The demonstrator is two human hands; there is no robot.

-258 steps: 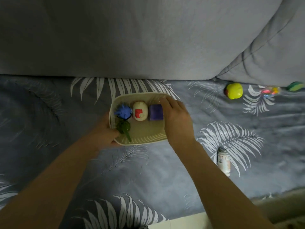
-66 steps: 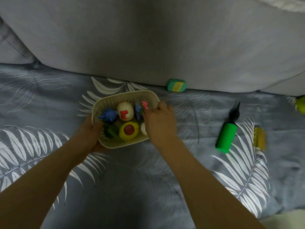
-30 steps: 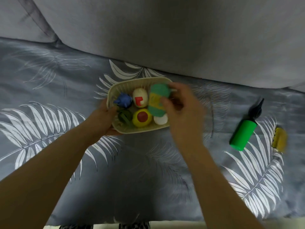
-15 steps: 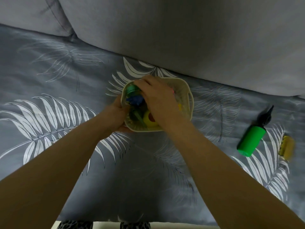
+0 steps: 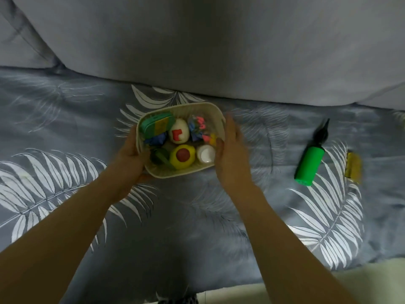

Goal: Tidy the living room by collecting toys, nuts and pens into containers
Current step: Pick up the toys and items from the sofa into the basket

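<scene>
Both forearms reach in over the leaf-print cover [image 5: 197, 227]. Left hand [image 5: 131, 156] grips the basket's [image 5: 210, 108] left rim, thumb hooked inside; right hand [image 5: 232, 154] is flat and relaxed beside the right wall, contact unclear. Inside sit a green case [image 5: 156, 126], white egg [image 5: 178, 133] with red mark, yellow toy [image 5: 182, 156], white cap [image 5: 205, 153]. No readable writing. Toward the right edge lie a green pump [image 5: 309, 165] and yellow block [image 5: 353, 167]; grey cushions [image 5: 208, 47] wall off the back.
</scene>
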